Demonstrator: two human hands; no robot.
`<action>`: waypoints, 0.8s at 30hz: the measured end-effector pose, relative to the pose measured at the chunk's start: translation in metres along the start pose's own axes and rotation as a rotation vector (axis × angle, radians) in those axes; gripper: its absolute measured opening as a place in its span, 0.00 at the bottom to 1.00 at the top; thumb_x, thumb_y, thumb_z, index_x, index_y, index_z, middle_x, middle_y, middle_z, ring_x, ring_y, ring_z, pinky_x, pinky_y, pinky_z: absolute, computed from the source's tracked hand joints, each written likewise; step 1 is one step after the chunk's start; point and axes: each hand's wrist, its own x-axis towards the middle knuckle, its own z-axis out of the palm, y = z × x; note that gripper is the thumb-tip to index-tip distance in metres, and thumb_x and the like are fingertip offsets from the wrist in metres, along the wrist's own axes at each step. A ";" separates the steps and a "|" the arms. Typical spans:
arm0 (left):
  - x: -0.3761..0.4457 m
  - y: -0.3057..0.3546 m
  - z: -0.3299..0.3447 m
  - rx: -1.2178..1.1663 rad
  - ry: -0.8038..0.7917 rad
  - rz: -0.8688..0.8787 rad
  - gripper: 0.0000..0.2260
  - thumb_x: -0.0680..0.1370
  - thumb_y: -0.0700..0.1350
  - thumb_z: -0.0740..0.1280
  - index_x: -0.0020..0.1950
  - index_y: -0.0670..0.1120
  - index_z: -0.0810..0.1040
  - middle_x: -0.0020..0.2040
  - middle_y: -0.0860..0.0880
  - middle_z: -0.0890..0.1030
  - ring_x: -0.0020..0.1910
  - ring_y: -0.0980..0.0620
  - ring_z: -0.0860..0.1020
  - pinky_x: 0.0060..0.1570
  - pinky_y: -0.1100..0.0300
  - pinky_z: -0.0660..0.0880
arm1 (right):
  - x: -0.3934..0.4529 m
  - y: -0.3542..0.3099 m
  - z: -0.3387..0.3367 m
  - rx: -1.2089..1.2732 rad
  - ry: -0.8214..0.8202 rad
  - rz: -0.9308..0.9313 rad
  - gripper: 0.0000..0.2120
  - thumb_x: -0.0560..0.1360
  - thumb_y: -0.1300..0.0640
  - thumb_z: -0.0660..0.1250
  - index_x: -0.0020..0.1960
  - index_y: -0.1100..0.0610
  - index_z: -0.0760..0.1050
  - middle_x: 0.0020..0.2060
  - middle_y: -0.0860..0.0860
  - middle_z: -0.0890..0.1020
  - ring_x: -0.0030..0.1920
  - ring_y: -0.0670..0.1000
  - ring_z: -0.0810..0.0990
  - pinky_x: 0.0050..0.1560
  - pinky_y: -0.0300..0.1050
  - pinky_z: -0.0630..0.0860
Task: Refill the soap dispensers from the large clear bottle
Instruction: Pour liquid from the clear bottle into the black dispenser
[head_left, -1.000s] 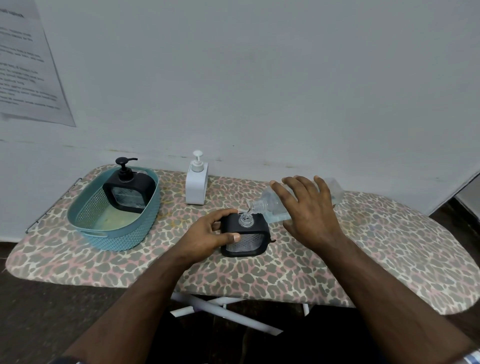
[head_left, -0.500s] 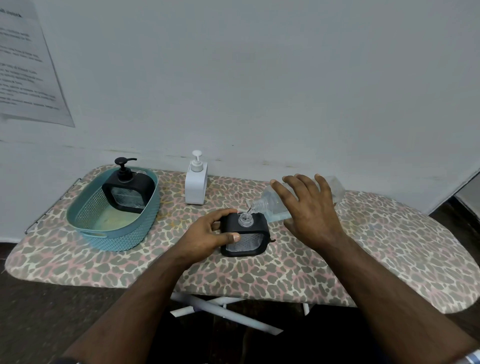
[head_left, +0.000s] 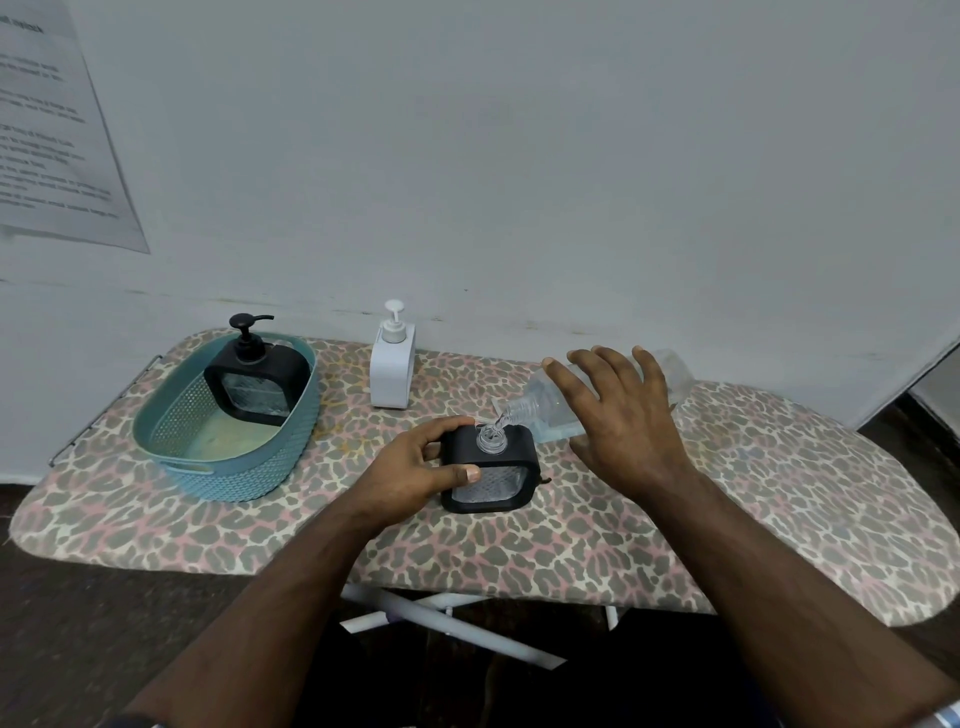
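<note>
On the leopard-print ironing board (head_left: 779, 493), just right of the teal basket (head_left: 228, 467): black dispenser (head_left: 491, 475), pump off, grasped by left hand (head_left: 410, 475). Above its open neck, large clear bottle (head_left: 540, 410) tipped, grasped by right hand (head_left: 623, 421), pouring. Inside basket, second black dispenser (head_left: 257, 379); behind, white dispenser (head_left: 392, 369).

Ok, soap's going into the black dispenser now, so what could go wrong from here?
The dispenser neck is narrow and the large clear bottle is tipped nearly flat, so the stream could miss and wet the patterned board cover. The right hand grips the bottle from above; it may slip. The left hand holding the black dispenser must stay firm.
</note>
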 end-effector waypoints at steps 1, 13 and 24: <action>0.000 0.000 0.000 -0.002 0.001 -0.001 0.25 0.74 0.38 0.77 0.69 0.53 0.78 0.63 0.52 0.82 0.62 0.56 0.80 0.50 0.66 0.80 | 0.000 0.000 0.000 0.001 0.005 -0.002 0.52 0.59 0.52 0.85 0.77 0.53 0.64 0.70 0.58 0.74 0.70 0.62 0.73 0.71 0.70 0.62; -0.002 0.001 0.001 -0.007 0.010 -0.007 0.25 0.74 0.37 0.76 0.69 0.53 0.78 0.63 0.52 0.82 0.61 0.58 0.80 0.49 0.66 0.81 | 0.002 0.001 -0.001 -0.009 0.018 -0.015 0.51 0.60 0.53 0.85 0.77 0.53 0.64 0.70 0.59 0.74 0.70 0.63 0.73 0.70 0.70 0.62; -0.002 0.002 0.001 -0.014 0.004 -0.009 0.24 0.74 0.37 0.76 0.66 0.56 0.79 0.63 0.53 0.82 0.62 0.57 0.80 0.51 0.64 0.81 | 0.003 0.001 -0.002 -0.008 0.020 -0.014 0.51 0.60 0.53 0.85 0.77 0.53 0.64 0.70 0.59 0.75 0.70 0.63 0.73 0.70 0.71 0.63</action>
